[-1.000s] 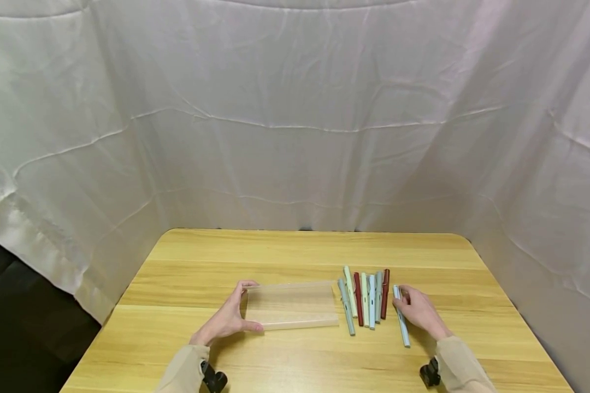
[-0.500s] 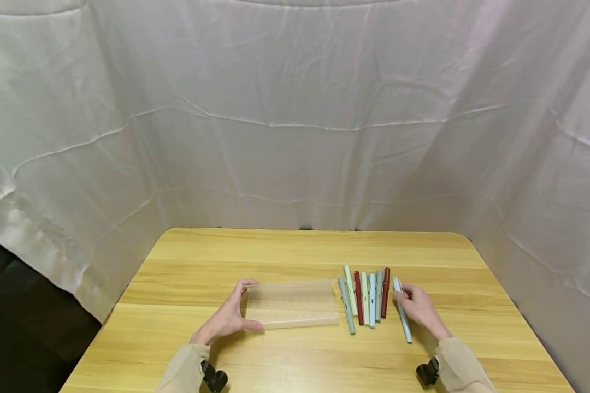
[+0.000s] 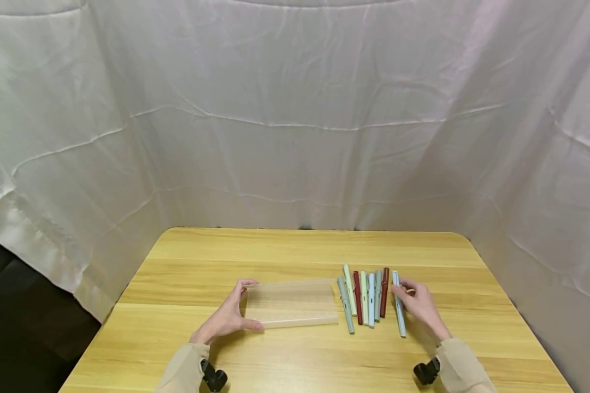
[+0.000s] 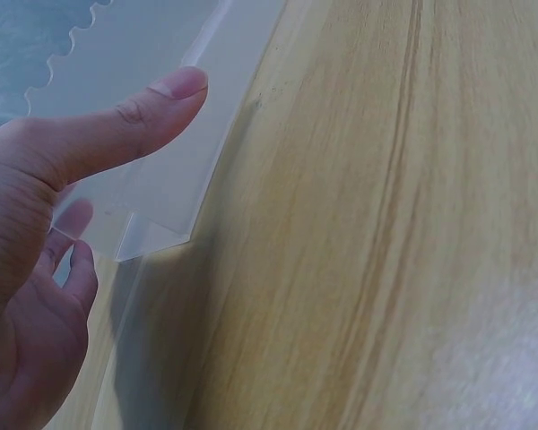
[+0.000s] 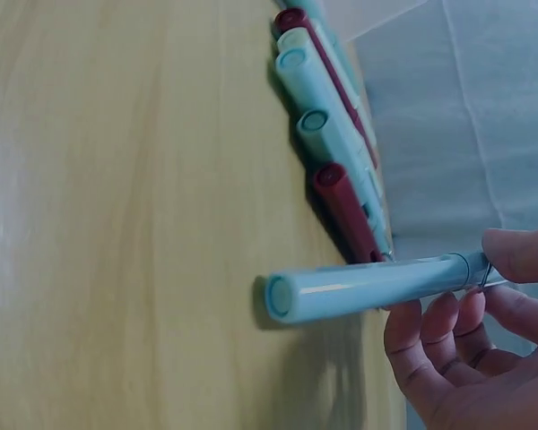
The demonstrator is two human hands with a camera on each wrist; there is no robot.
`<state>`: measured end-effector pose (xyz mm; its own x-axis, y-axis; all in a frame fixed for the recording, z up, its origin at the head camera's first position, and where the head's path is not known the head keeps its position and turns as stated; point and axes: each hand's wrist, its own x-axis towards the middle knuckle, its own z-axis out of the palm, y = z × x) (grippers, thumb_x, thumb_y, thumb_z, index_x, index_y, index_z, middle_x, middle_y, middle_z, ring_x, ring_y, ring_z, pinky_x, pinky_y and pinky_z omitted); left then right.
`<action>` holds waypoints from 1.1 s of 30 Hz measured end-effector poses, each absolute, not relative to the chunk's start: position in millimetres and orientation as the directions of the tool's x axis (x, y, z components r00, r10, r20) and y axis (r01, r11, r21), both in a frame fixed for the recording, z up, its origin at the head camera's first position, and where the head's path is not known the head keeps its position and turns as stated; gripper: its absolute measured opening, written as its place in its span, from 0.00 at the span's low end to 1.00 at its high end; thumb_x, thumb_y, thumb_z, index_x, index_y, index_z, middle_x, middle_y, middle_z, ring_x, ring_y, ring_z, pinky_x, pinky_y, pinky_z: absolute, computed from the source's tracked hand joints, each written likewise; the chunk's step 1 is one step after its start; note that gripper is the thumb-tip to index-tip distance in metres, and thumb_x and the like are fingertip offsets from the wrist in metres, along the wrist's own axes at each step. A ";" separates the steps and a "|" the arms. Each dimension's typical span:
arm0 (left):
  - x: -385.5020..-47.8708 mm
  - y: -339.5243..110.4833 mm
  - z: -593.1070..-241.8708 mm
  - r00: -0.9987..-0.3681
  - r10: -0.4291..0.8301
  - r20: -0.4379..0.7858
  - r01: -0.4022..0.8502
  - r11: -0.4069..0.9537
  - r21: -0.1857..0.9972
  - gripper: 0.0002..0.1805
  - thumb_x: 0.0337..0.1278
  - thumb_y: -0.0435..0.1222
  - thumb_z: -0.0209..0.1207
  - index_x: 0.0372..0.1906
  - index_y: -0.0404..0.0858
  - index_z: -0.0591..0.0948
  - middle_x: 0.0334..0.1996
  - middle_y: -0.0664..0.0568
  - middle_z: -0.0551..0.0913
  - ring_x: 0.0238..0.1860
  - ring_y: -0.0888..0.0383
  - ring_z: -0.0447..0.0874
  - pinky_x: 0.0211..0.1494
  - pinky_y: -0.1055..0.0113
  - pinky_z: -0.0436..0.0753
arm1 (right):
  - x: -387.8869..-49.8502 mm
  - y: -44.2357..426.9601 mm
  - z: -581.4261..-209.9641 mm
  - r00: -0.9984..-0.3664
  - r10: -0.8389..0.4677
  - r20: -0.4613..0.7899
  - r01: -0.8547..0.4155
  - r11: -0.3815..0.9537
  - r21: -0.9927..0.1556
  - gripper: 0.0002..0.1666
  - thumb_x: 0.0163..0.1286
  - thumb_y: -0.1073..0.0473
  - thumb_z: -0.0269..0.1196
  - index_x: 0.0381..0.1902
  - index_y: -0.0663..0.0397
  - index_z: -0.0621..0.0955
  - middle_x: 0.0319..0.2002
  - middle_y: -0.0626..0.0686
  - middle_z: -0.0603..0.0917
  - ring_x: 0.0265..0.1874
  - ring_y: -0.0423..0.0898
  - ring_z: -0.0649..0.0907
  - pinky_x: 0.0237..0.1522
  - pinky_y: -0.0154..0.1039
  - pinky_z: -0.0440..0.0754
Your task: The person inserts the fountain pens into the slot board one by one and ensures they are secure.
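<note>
My left hand (image 3: 228, 314) grips the left end of a clear plastic rack (image 3: 300, 322), thumb on the near edge and fingers at the far edge. Up close in the left wrist view, the rack (image 4: 161, 193) shows a scalloped edge. My right hand (image 3: 420, 308) pinches a light blue pen (image 3: 399, 314) between thumb and fingers, just right of a row of pens. In the right wrist view this pen (image 5: 368, 288) points its round end toward the left. The row holds several capped pens, among them a dark red pen (image 3: 384, 293) and a grey-green pen (image 3: 346, 305).
All of it lies on a wooden table (image 3: 295, 360) with rounded far corners. A pale curtain (image 3: 295, 164) surrounds the table at the back and sides. Something dark (image 3: 19, 316) fills the lower left, beyond the table's edge.
My right hand has shifted the light blue pen away from me and, lately, slightly left toward the row. The left hand and the rack have stayed in place.
</note>
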<state>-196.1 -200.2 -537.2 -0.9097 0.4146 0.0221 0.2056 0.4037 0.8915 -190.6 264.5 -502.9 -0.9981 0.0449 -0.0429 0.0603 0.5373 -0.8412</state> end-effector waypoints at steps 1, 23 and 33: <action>-196.0 -200.1 -537.1 -0.910 0.413 0.018 0.201 0.403 0.893 0.54 0.35 0.36 0.80 0.69 0.36 0.59 0.74 0.36 0.59 0.79 0.32 0.49 0.83 0.40 0.50 | -190.2 264.1 -502.5 -0.998 0.048 -0.045 0.063 0.521 -0.851 0.17 0.76 0.58 0.58 0.51 0.70 0.79 0.39 0.56 0.78 0.31 0.38 0.79 0.31 0.31 0.82; -195.3 -199.6 -539.8 -0.911 0.410 0.051 0.229 0.398 0.888 0.55 0.34 0.35 0.80 0.69 0.34 0.59 0.72 0.35 0.61 0.78 0.33 0.53 0.82 0.41 0.49 | -182.2 257.2 -497.2 -0.998 0.052 0.018 0.001 0.331 -0.943 0.32 0.71 0.54 0.66 0.66 0.66 0.73 0.55 0.66 0.82 0.39 0.28 0.86 0.47 0.36 0.90; -195.6 -199.3 -539.7 -0.910 0.411 0.049 0.225 0.390 0.893 0.55 0.35 0.35 0.80 0.69 0.34 0.60 0.72 0.35 0.60 0.78 0.32 0.51 0.82 0.40 0.49 | -182.5 244.3 -497.3 -0.986 0.085 0.145 -0.112 0.308 -0.945 0.31 0.68 0.62 0.68 0.65 0.65 0.72 0.43 0.54 0.86 0.35 0.31 0.86 0.41 0.30 0.89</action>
